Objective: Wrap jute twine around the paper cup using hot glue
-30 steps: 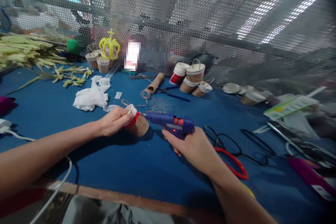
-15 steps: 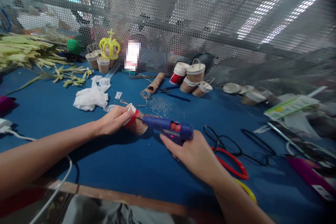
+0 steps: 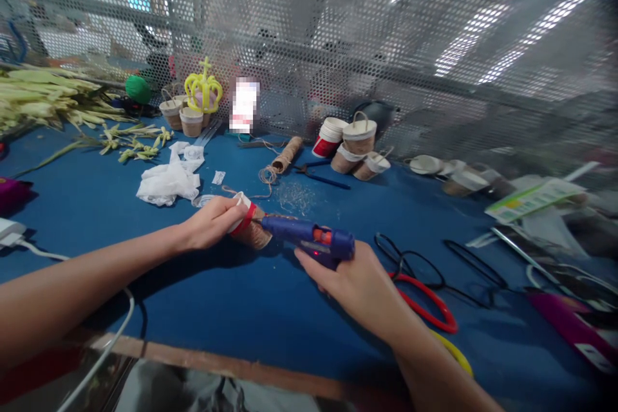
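Observation:
My left hand [image 3: 215, 221] is closed around the rim end of a paper cup [image 3: 253, 234], which is tilted on its side. Brown twine wraps the cup's lower part, and a red band with a white rim shows near my fingers. In my right hand [image 3: 355, 286] is a blue hot glue gun [image 3: 304, 235], a small red light lit on its body. Its nozzle points left and meets the cup at the edge of the twine; whether it touches I cannot tell. A strand of twine runs behind the cup to a twine roll [image 3: 287, 154].
White lace [image 3: 167, 180] lies left of the roll. Pliers [image 3: 322, 174] and several twine-wrapped cups [image 3: 360, 135] stand at the back, before a perforated metal screen [image 3: 299, 32]. Black cord [image 3: 420, 264] and a red ring [image 3: 429, 306] lie by my right forearm. Pale dried husks [image 3: 43, 96] fill the left.
The view has shifted very slightly. Both hands, the cup and the glue gun keep almost the same position.

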Action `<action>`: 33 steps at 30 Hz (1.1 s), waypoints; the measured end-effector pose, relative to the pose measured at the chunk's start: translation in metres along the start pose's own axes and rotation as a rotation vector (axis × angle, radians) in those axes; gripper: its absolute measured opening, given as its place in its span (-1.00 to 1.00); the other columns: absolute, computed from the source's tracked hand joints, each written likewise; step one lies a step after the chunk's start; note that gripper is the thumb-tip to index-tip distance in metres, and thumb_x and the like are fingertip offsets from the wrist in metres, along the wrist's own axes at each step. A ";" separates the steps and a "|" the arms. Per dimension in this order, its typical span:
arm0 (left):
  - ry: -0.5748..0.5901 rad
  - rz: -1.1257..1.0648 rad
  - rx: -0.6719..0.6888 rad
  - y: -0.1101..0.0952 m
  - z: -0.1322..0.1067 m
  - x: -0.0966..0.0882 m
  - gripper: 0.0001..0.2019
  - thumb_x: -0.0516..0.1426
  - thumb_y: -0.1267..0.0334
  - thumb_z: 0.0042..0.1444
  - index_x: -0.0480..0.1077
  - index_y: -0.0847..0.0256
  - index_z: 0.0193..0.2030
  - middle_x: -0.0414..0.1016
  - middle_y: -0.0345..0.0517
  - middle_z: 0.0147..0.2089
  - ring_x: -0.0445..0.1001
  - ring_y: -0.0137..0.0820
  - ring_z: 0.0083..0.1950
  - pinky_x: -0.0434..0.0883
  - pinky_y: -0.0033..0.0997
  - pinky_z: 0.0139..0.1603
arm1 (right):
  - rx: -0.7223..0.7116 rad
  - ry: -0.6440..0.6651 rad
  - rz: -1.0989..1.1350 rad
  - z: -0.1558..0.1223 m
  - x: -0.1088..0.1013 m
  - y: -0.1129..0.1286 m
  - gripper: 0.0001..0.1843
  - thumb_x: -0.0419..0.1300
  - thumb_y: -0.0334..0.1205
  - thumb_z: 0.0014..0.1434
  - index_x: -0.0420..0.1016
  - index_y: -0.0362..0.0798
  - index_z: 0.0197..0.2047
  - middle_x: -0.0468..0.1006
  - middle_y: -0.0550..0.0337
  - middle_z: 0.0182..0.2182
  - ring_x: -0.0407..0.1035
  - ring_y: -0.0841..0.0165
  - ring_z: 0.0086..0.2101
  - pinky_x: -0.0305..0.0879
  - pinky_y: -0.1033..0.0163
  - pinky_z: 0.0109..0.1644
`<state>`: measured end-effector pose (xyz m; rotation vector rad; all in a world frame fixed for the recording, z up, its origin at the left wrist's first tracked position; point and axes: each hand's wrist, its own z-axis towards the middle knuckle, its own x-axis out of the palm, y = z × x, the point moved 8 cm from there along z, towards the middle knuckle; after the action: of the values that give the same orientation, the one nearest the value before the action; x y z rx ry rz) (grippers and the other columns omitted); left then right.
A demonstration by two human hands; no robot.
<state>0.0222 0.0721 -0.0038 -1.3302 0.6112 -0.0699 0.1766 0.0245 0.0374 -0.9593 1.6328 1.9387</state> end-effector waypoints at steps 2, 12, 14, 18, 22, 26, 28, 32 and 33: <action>-0.028 0.040 0.029 0.000 -0.001 -0.003 -0.62 -0.15 0.14 0.11 0.26 0.33 -0.58 0.20 -0.24 -0.61 0.14 -0.54 -0.56 0.14 -0.56 -0.57 | 0.036 -0.002 0.038 0.002 -0.003 -0.003 -0.72 0.11 -0.16 0.01 0.20 -0.05 -0.64 0.26 0.34 -0.79 0.17 0.49 -0.72 0.17 0.36 -0.64; 0.006 0.116 0.270 -0.019 -0.009 -0.002 -0.66 -0.17 0.23 0.15 0.05 0.25 -0.64 0.03 -0.31 -0.63 0.01 -0.57 -0.57 0.06 -0.55 -0.55 | 0.171 0.029 0.105 0.008 -0.006 -0.013 -0.72 0.14 -0.12 -0.02 0.28 -0.07 -0.64 0.27 0.33 -0.82 0.21 0.47 -0.74 0.22 0.36 -0.61; 0.007 0.117 0.291 -0.022 -0.010 -0.001 -0.66 -0.17 0.24 0.15 0.06 0.25 -0.63 0.04 -0.31 -0.63 0.01 -0.57 -0.57 0.06 -0.55 -0.55 | 0.173 0.067 0.119 0.008 -0.004 -0.014 -0.70 0.12 -0.10 0.01 0.29 -0.09 -0.64 0.27 0.32 -0.81 0.20 0.48 -0.74 0.21 0.35 -0.61; -0.001 0.143 0.307 -0.024 -0.010 -0.002 -0.67 -0.16 0.25 0.14 0.06 0.24 -0.64 0.07 -0.30 -0.63 0.04 -0.56 -0.56 0.07 -0.54 -0.53 | 0.152 0.043 0.240 0.015 -0.013 -0.018 -0.72 0.12 -0.11 0.02 0.28 -0.10 -0.60 0.27 0.34 -0.78 0.17 0.51 -0.73 0.17 0.37 -0.61; -0.015 0.160 0.274 -0.021 -0.009 -0.003 -0.67 -0.16 0.23 0.14 0.04 0.24 -0.63 0.06 -0.30 -0.62 0.04 -0.56 -0.55 0.07 -0.53 -0.52 | 0.218 -0.135 0.261 0.034 -0.037 -0.040 -0.78 0.16 -0.13 0.00 0.34 -0.14 -0.48 0.41 0.23 -0.59 0.28 0.50 -0.57 0.21 0.40 -0.51; -0.014 0.154 0.244 -0.017 -0.008 -0.003 -0.66 -0.16 0.20 0.14 0.05 0.24 -0.63 0.07 -0.29 -0.61 0.04 -0.56 -0.54 0.06 -0.53 -0.53 | 0.332 -0.199 0.144 0.058 -0.047 -0.077 -0.76 0.09 -0.17 0.08 0.33 -0.13 -0.53 0.41 0.19 -0.60 0.24 0.52 -0.63 0.17 0.41 -0.58; -0.003 0.156 0.240 -0.016 -0.008 -0.001 -0.65 -0.16 0.18 0.13 0.04 0.24 -0.64 0.04 -0.29 -0.61 0.03 -0.56 -0.55 0.04 -0.53 -0.54 | 0.379 -0.195 0.103 0.068 -0.046 -0.095 -0.69 0.10 -0.16 0.08 0.27 -0.10 -0.63 0.34 0.23 -0.71 0.19 0.52 -0.70 0.16 0.39 -0.61; 0.013 0.190 0.249 -0.018 -0.008 0.001 -0.66 -0.17 0.18 0.12 0.03 0.24 -0.64 0.03 -0.30 -0.63 0.01 -0.57 -0.57 0.03 -0.53 -0.55 | 0.411 -0.182 -0.013 0.076 -0.047 -0.117 -0.63 0.16 -0.15 0.02 0.24 -0.06 -0.74 0.24 0.25 -0.83 0.20 0.45 -0.74 0.12 0.34 -0.64; 0.017 0.198 0.251 -0.019 -0.008 0.002 -0.66 -0.17 0.19 0.12 0.04 0.25 -0.64 0.04 -0.29 -0.62 0.02 -0.56 -0.56 0.04 -0.53 -0.54 | 0.392 -0.193 -0.046 0.077 -0.049 -0.115 -0.63 0.17 -0.18 0.01 0.23 -0.06 -0.75 0.24 0.23 -0.83 0.23 0.42 -0.71 0.13 0.32 -0.62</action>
<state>0.0255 0.0594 0.0121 -1.0229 0.7213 0.0036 0.2730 0.1289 0.0012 -0.6286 1.7678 1.5450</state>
